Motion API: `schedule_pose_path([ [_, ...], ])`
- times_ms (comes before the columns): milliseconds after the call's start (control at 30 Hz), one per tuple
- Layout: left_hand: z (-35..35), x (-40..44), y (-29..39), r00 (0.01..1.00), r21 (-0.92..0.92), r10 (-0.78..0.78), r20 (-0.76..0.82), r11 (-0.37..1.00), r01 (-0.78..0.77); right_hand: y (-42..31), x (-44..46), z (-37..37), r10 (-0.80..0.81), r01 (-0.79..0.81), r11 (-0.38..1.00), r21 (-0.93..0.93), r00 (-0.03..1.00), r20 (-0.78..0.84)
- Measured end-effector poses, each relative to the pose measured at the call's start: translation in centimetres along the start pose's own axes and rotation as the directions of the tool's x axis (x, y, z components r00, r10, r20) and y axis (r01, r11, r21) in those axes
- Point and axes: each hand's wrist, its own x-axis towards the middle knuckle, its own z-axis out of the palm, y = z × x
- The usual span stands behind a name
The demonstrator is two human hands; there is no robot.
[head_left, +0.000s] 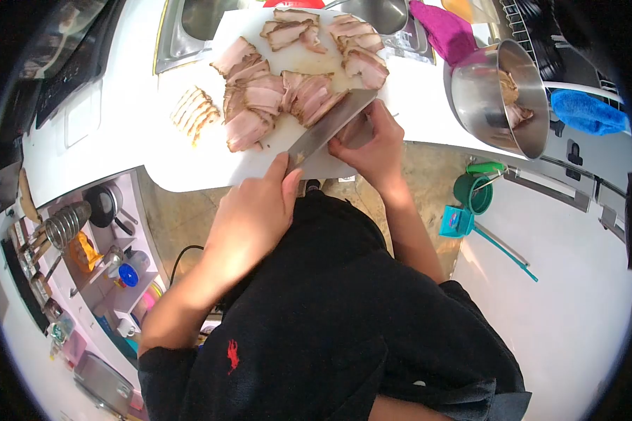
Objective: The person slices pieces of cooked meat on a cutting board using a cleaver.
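Observation:
My left hand point(254, 210) is closed around the handle end of a wide-bladed knife point(333, 128), whose blade points up and to the right over the board. On the blade's right side, the curled fingers of my right hand point(373, 147) grip a piece of cooked pork point(357, 131), partly hidden by the hand and blade. Left of the blade, pork slices point(305, 95) lie overlapping on a white cutting board point(182, 168). More slices point(361, 45) lie in groups towards the board's far end, and a fanned row of thin slices point(194, 114) rests at its left.
A steel bowl point(481, 95) with meat pieces stands at the right, beside a magenta cloth point(444, 31) and a blue cloth point(588, 112). Sink basins point(203, 17) lie behind the board. Below left are shelves with pans point(104, 205); a teal dustpan point(456, 222) is low at the right.

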Motion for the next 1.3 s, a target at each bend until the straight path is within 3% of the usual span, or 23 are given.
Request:
schedule_pose_path([
  [200, 0.4, 2.8, 0.6, 0.993, -0.01, 0.113, -0.028, 0.993, -0.113, 0.8, 0.2, 0.4, 0.018, -0.018, 1.0, -0.011, 0.999, -0.033],
  [567, 0.6, -0.8, -0.6, 1.0, 0.056, -0.017, -0.016, 0.998, 0.018, 0.2, 0.4, 0.2, 0.014, -0.013, 0.993, 0.12, 1.0, -0.008],
  [700, 0.4, 1.9, 0.8, 1.0, -0.009, 0.006, 0.023, 1.0, -0.006, 0.6, 0.4, 0.2, -0.002, 0.003, 0.998, 0.068, 1.0, -0.015],
  [800, 0.7, 3.7, 1.6, 0.991, -0.012, 0.128, -0.028, 0.992, -0.129, 0.4, 0.3, 0.2, 0.011, -0.01, 1.0, 0.026, 1.0, -0.016],
  [900, 1.3, 3.6, 1.2, 0.987, -0.008, 0.14, -0.082, 0.99, -0.141, 0.0, 0.3, 0.1, -0.002, 0.002, 1.0, 0.014, 1.0, -0.026],
  [1100, 0.8, -1.5, -0.5, 0.994, 0.071, -0.107, -0.004, 0.992, 0.107, -0.1, 0.5, 0.0, 0.005, -0.005, 0.998, 0.061, 1.0, -0.007],
  [1300, 1.0, 2.3, 0.8, 0.997, 0.019, 0.055, -0.054, 0.998, -0.054, -0.1, 0.4, 0.0, 0.018, -0.019, 0.998, 0.066, 1.0, 0.013],
])
